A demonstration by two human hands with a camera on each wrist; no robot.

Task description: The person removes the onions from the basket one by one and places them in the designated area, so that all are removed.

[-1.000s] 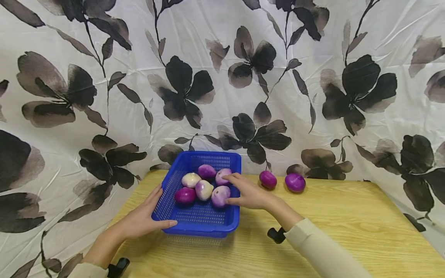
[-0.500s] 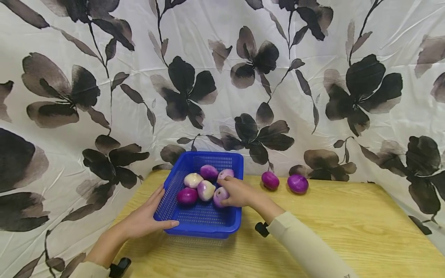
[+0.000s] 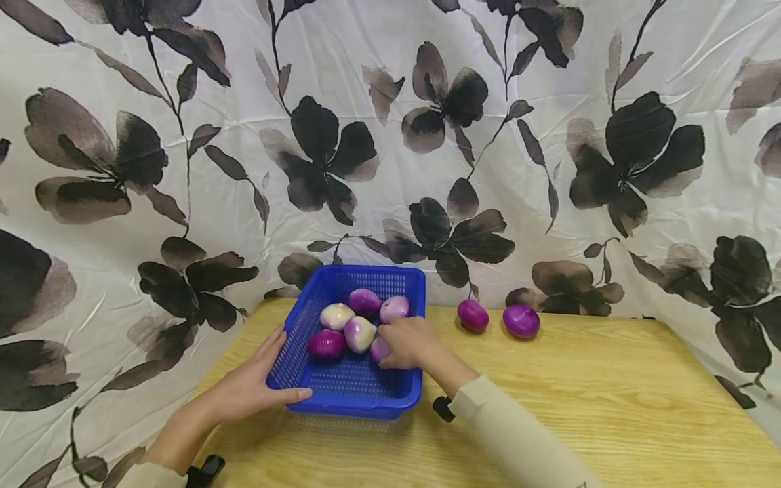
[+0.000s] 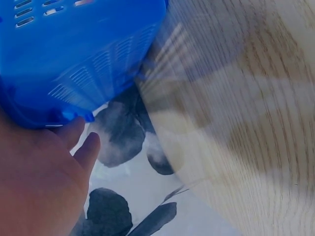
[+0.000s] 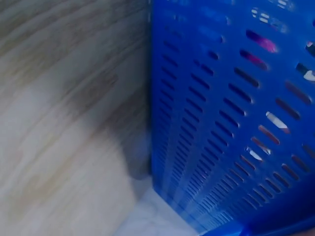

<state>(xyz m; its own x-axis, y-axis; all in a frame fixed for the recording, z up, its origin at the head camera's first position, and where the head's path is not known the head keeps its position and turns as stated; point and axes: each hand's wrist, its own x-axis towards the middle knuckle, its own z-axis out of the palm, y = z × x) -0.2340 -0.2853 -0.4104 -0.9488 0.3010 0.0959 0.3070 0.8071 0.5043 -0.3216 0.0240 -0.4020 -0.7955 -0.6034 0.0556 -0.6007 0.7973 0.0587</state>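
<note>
A blue plastic basket [image 3: 342,401] with slotted walls holds several peeled red onions. My right hand [image 3: 410,343] reaches over the basket's right rim and grips a pale purple onion [image 3: 379,350] near that side, covering most of it. Close behind the fingers lies another pale purple onion [image 3: 394,308]; a white-and-purple onion [image 3: 360,334] is just left of them. My left hand [image 3: 247,386] rests against the basket's left side, fingers stretched along the wall and thumb over the front left corner. In the left wrist view, fingertips [image 4: 88,150] show beside the blue wall.
Two dark purple onions, one [image 3: 472,316] nearer the basket and one [image 3: 521,320] further right, sit at the back of the wooden table [image 3: 586,386]. A floral cloth [image 3: 525,224] hangs right behind the table's back edge.
My right hand has moved left and down into the basket, and its fingers have closed around the front right onion. The left hand and the basket stay in place.
</note>
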